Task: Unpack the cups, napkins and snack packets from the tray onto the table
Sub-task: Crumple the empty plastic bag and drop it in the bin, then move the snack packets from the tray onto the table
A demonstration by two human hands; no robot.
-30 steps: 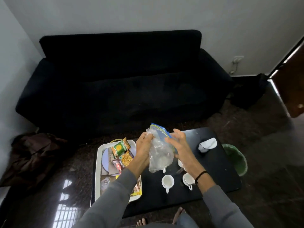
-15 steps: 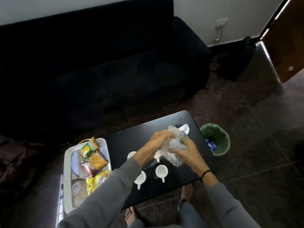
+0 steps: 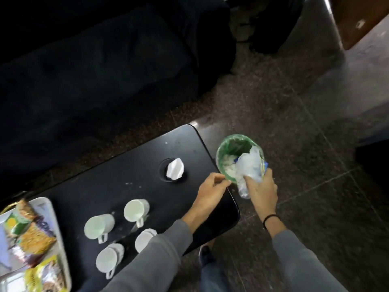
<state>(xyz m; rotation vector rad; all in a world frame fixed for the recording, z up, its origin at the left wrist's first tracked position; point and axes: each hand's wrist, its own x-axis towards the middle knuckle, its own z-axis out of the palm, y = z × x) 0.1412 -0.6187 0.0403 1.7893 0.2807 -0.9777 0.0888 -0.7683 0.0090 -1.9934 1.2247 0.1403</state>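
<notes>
My right hand (image 3: 262,187) grips a crumpled clear plastic bag (image 3: 250,165) over the rim of a green bin (image 3: 228,148) beside the table. My left hand (image 3: 210,187) hovers above the black table's (image 3: 130,178) right corner, fingers loosely curled, holding nothing. Several white cups (image 3: 136,209) stand on the table near its front edge. A white napkin holder (image 3: 175,169) sits further back. At the far left, the white tray (image 3: 61,245) holds several snack packets (image 3: 35,239).
A black sofa (image 3: 94,70) runs along behind the table. The bin stands on the dark stone floor (image 3: 315,165) right of the table. My foot (image 3: 205,252) shows below the table's front edge. A brown door (image 3: 362,17) is at the top right.
Both hands held the plastic bag over the table; now my right hand has carried it right to the bin and my left hand has let go. The view has swung down and right.
</notes>
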